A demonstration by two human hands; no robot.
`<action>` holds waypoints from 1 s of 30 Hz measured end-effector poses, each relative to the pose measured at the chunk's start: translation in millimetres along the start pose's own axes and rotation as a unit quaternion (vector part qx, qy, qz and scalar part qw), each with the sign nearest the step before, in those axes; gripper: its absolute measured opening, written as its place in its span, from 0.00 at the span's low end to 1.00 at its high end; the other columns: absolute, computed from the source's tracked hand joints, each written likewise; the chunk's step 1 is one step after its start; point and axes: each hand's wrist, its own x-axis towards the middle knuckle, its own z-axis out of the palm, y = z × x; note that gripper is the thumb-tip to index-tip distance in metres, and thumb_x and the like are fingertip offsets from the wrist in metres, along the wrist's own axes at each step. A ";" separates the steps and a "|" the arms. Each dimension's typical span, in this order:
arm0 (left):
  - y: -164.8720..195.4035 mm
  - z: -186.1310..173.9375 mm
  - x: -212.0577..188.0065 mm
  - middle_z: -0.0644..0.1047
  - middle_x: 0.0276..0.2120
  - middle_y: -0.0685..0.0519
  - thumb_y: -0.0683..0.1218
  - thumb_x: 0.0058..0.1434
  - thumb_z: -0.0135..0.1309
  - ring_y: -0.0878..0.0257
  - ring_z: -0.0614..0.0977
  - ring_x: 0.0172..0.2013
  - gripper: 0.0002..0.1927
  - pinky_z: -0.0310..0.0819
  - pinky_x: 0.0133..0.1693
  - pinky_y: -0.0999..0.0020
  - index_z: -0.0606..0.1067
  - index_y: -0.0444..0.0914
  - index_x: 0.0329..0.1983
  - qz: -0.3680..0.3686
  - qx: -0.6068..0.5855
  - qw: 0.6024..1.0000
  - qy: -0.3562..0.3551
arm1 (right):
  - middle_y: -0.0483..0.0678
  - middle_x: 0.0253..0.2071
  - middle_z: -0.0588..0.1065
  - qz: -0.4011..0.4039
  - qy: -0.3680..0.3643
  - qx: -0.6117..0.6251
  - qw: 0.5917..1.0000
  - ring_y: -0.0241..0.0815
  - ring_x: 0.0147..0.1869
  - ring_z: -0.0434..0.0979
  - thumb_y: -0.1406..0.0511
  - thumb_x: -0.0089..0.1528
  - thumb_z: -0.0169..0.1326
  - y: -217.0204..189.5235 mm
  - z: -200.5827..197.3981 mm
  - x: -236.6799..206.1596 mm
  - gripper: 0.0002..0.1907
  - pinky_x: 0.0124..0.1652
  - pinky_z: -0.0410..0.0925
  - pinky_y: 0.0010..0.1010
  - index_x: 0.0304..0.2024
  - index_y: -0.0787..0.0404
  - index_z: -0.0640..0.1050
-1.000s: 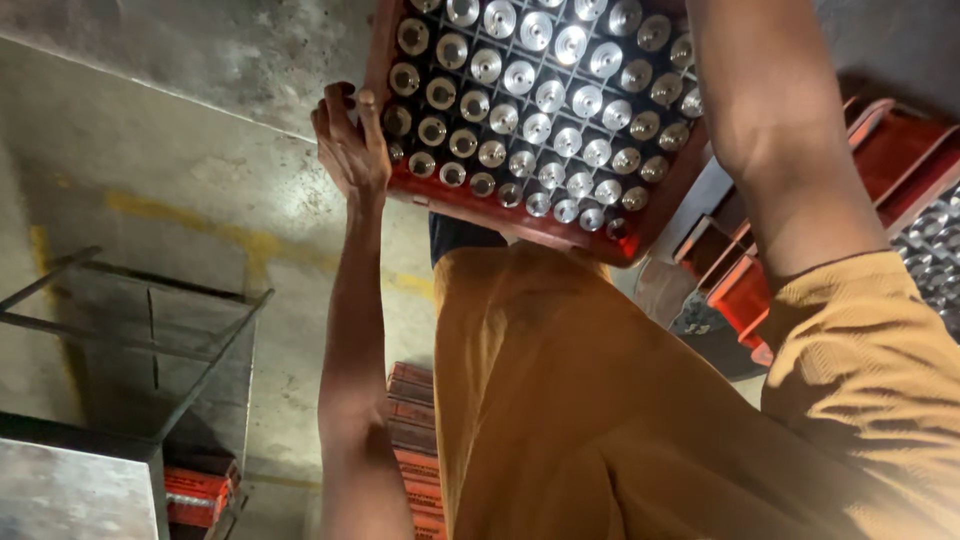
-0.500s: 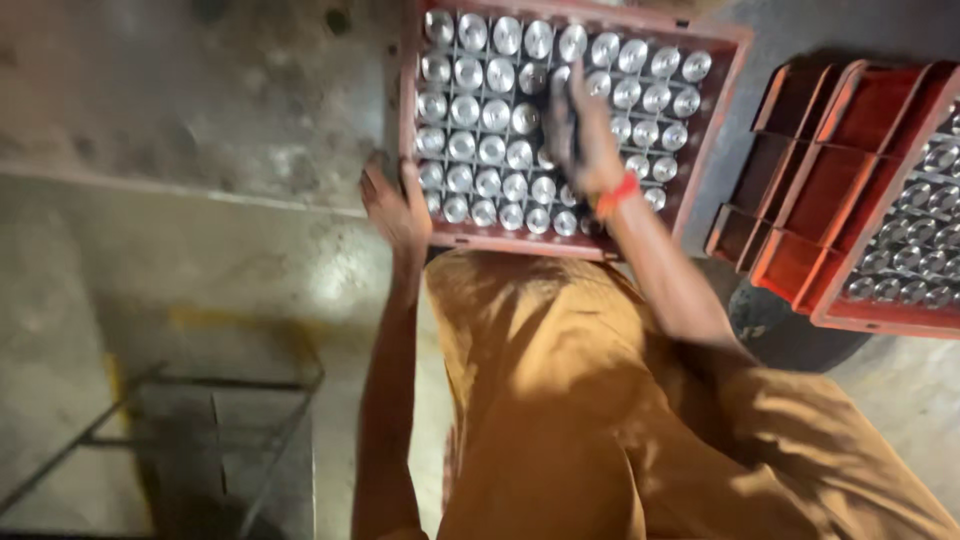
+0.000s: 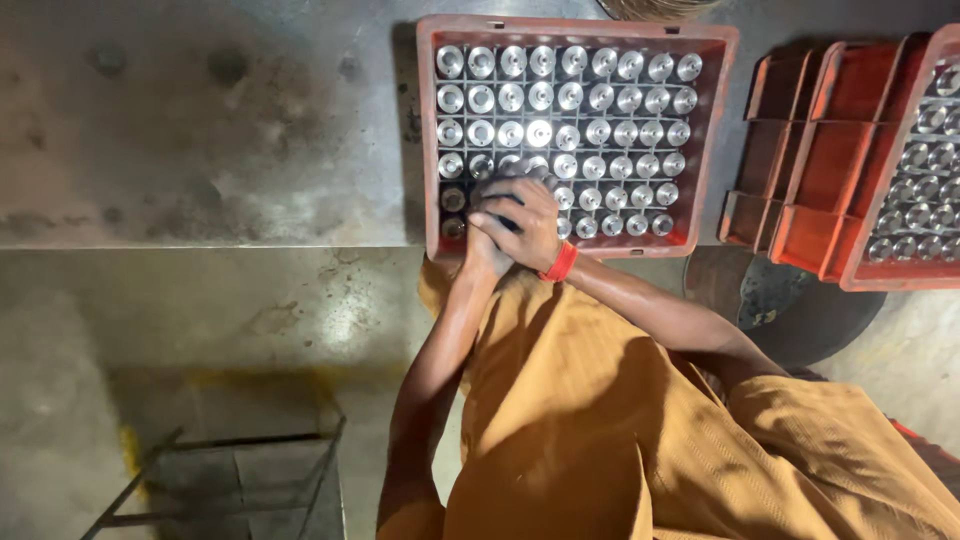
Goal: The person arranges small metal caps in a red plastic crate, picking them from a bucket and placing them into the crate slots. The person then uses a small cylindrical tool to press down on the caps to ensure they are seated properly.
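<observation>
Metal framework (image 3: 230,480) stands on the floor at the lower left, below the edge of the grey steel worktop (image 3: 200,130), well apart from the work. Further right, a red plastic crate (image 3: 428,130) sits flat on the worktop at its near edge, close against the person's body, so both arms reach it without stretching. A grid inside keeps rows of shiny metal cylinders (image 3: 570,100) upright and separate, ends up. Both hands are together over the crate's near left corner: the left hand (image 3: 482,248) lies at the rim, while the right hand (image 3: 520,222), with a red band at the wrist, rests curled over it and over the cylinders there. Whether either hand actually grips a cylinder cannot be told, since the fingers cover that spot. At the far right, more red crates (image 3: 800,190) lean stacked and overlapping, one (image 3: 930,150) also filled with cylinders.
</observation>
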 end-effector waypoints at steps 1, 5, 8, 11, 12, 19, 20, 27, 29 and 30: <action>2.1 -0.8 -1.8 0.72 0.58 0.50 0.58 0.74 0.38 0.60 0.74 0.61 0.24 0.69 0.63 0.62 0.67 0.41 0.64 -0.023 -0.055 0.997 -0.040 | 0.52 0.40 0.80 -0.017 0.003 -0.009 1.000 0.48 0.49 0.79 0.65 0.59 0.65 -4.0 -0.6 2.2 0.08 0.48 0.68 0.39 0.35 0.62 0.81; 11.3 -1.0 -0.9 0.76 0.45 0.52 0.55 0.73 0.45 0.61 0.78 0.46 0.17 0.74 0.47 0.64 0.72 0.40 0.55 -0.012 -0.003 0.995 0.096 | 0.51 0.43 0.81 0.125 -0.018 0.061 0.990 0.47 0.50 0.81 0.66 0.62 0.63 5.2 -6.5 13.6 0.08 0.50 0.71 0.38 0.43 0.62 0.83; 24.0 1.1 -1.1 0.78 0.36 0.53 0.53 0.73 0.50 0.63 0.78 0.34 0.12 0.73 0.35 0.68 0.74 0.41 0.50 0.014 0.036 0.990 0.134 | 0.49 0.44 0.84 0.187 -0.019 0.052 0.981 0.48 0.48 0.84 0.66 0.64 0.66 42.1 -9.8 25.9 0.06 0.52 0.71 0.39 0.43 0.59 0.86; 38.3 -0.7 -12.0 0.77 0.30 0.54 0.52 0.73 0.52 0.66 0.75 0.26 0.10 0.65 0.27 0.73 0.75 0.41 0.48 0.040 0.070 0.991 0.103 | 0.53 0.51 0.81 0.177 -0.033 0.006 0.984 0.48 0.52 0.81 0.68 0.66 0.62 82.3 -21.2 30.4 0.12 0.52 0.73 0.37 0.52 0.61 0.83; 42.9 -0.4 -16.8 0.77 0.30 0.54 0.52 0.72 0.51 0.66 0.75 0.26 0.12 0.65 0.27 0.72 0.75 0.40 0.48 0.044 0.085 0.989 0.116 | 0.53 0.52 0.81 0.171 -0.066 -0.033 0.983 0.46 0.51 0.81 0.68 0.67 0.61 93.1 -23.6 30.8 0.12 0.50 0.74 0.36 0.53 0.60 0.83; 53.2 19.6 -32.2 0.75 0.28 0.55 0.49 0.69 0.53 0.68 0.72 0.23 0.13 0.59 0.21 0.75 0.75 0.37 0.51 0.081 0.143 0.982 0.099 | 0.56 0.48 0.81 -0.078 -0.206 -0.296 0.929 0.51 0.50 0.77 0.68 0.54 0.61 108.6 -7.0 39.3 0.15 0.45 0.75 0.41 0.44 0.61 0.83; 54.1 21.9 -32.3 0.75 0.28 0.55 0.49 0.68 0.53 0.68 0.72 0.22 0.14 0.59 0.20 0.76 0.75 0.37 0.52 0.089 0.155 0.978 0.106 | 0.55 0.46 0.81 -0.070 -0.222 -0.288 0.929 0.51 0.49 0.77 0.66 0.56 0.61 107.8 -6.6 40.1 0.14 0.46 0.75 0.42 0.45 0.61 0.83; 46.0 19.3 -18.0 0.75 0.28 0.55 0.52 0.67 0.56 0.69 0.72 0.21 0.19 0.59 0.20 0.77 0.74 0.37 0.56 0.049 0.281 0.949 0.135 | 0.47 0.46 0.81 0.140 -0.220 0.063 0.963 0.42 0.47 0.79 0.51 0.65 0.59 76.8 -27.1 32.2 0.24 0.50 0.72 0.37 0.55 0.59 0.82; 39.5 15.9 -12.4 0.77 0.30 0.55 0.52 0.67 0.57 0.69 0.72 0.22 0.18 0.58 0.20 0.76 0.71 0.40 0.56 0.013 0.306 0.933 0.188 | 0.45 0.46 0.81 0.207 -0.239 0.161 0.935 0.40 0.47 0.79 0.52 0.65 0.59 68.0 -25.9 22.5 0.20 0.48 0.73 0.35 0.52 0.57 0.83; 38.0 14.1 -10.2 0.77 0.31 0.56 0.52 0.67 0.57 0.69 0.72 0.22 0.19 0.58 0.20 0.76 0.69 0.44 0.57 0.003 0.312 0.924 0.222 | 0.46 0.44 0.81 0.216 -0.234 0.162 0.934 0.40 0.45 0.78 0.54 0.63 0.61 66.6 -25.0 19.8 0.19 0.47 0.72 0.36 0.50 0.57 0.84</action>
